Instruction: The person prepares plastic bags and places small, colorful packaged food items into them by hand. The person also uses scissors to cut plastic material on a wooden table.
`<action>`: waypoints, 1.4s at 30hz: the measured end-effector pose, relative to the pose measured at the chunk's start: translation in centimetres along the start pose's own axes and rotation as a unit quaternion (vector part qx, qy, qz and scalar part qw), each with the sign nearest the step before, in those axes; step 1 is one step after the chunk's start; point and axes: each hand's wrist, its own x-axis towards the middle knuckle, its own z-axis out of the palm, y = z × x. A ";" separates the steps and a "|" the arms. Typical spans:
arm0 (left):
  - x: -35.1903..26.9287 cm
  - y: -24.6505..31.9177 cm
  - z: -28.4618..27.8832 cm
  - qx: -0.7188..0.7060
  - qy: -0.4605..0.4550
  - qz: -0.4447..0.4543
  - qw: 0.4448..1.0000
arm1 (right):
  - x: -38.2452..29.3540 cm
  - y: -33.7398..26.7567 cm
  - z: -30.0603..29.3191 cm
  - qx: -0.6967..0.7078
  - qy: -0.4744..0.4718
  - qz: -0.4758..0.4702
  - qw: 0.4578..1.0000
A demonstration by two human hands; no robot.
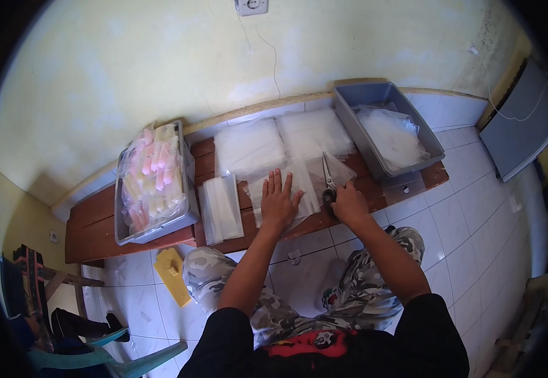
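My left hand (279, 203) lies flat, fingers slightly apart, on a stack of clear plastic bags (308, 189) near the front of a brown wooden bench (160, 243). Just right of it, my right hand (351, 202) has its fingers curled at the black handles of a pair of scissors (329, 182). One handle loop shows; the other seems hidden under the fingers. The blades point away from me over the plastic. Two larger piles of clear plastic bags (249, 144) lie behind. A folded bundle of plastic sleeves (223, 208) lies left of my left hand.
A grey tub (191, 208) at left is heaped with bagged pink and pale-yellow tubes (155, 175). Another grey tub (378, 163) at right holds loose plastic bags (392, 137). A yellow plastic piece (172, 276) lies on the tiled floor. A green chair (151, 359) stands at lower left, beside a person's leg (77, 323).
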 end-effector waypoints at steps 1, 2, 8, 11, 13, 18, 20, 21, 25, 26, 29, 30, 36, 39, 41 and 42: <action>0.1 0.1 0.0 -0.006 0.003 -0.001 1.000 | 0.4 0.0 0.7 0.000 -0.002 0.009 1.000; 0.3 0.3 0.1 -0.008 0.003 0.002 1.000 | 0.6 0.2 1.0 0.000 -0.003 0.018 1.000; 0.3 0.2 -0.3 0.005 -0.014 -0.002 1.000 | 1.5 0.7 0.6 -0.018 -0.051 -0.001 0.999; 0.2 -0.4 -0.5 0.003 -0.020 -0.009 1.000 | 0.8 -0.2 -0.8 -0.013 -0.052 0.002 0.999; 0.0 -0.3 -0.4 0.001 -0.025 -0.009 1.000 | 0.2 0.3 -1.0 -0.005 -0.049 0.003 0.999; 0.4 0.0 -0.3 -0.003 -0.034 -0.010 0.999 | -3.4 3.0 0.3 0.059 -0.002 -0.025 0.998; 0.1 -0.2 -0.2 -0.003 -0.039 -0.017 0.999 | -6.0 1.9 -0.4 0.148 0.047 -0.031 0.987; 0.2 -0.2 -0.1 -0.003 -0.040 -0.017 0.999 | -7.3 1.3 -0.7 0.144 0.047 -0.030 0.988; 0.3 -0.3 0.0 0.001 -0.048 -0.021 0.999 | -11.8 0.2 -0.1 0.115 0.077 -0.020 0.990; 0.3 -0.3 0.0 -0.001 -0.047 -0.021 0.999 | -12.8 0.1 0.3 0.109 0.075 -0.018 0.991; 0.3 -0.6 0.2 0.003 -0.042 -0.021 0.999 | -15.7 -0.5 0.3 0.085 0.075 -0.030 0.993; 0.3 -0.5 0.1 0.004 -0.048 -0.021 0.999 | -16.5 -0.5 0.4 0.084 0.074 -0.029 0.993; 0.3 -0.4 0.0 0.006 -0.055 -0.023 0.998 | -18.6 -0.6 0.8 0.049 0.062 -0.009 0.997; 0.3 -0.4 0.0 0.008 -0.054 -0.023 0.998 | -17.9 -1.1 1.4 0.043 0.061 0.003 0.997; 0.4 -0.4 0.0 0.007 -0.054 -0.024 0.998 | -17.0 -1.4 1.8 0.049 0.078 0.001 0.996; 0.3 -0.5 0.0 0.009 -0.052 -0.025 0.998 | -16.5 -1.9 1.7 0.049 0.079 0.000 0.996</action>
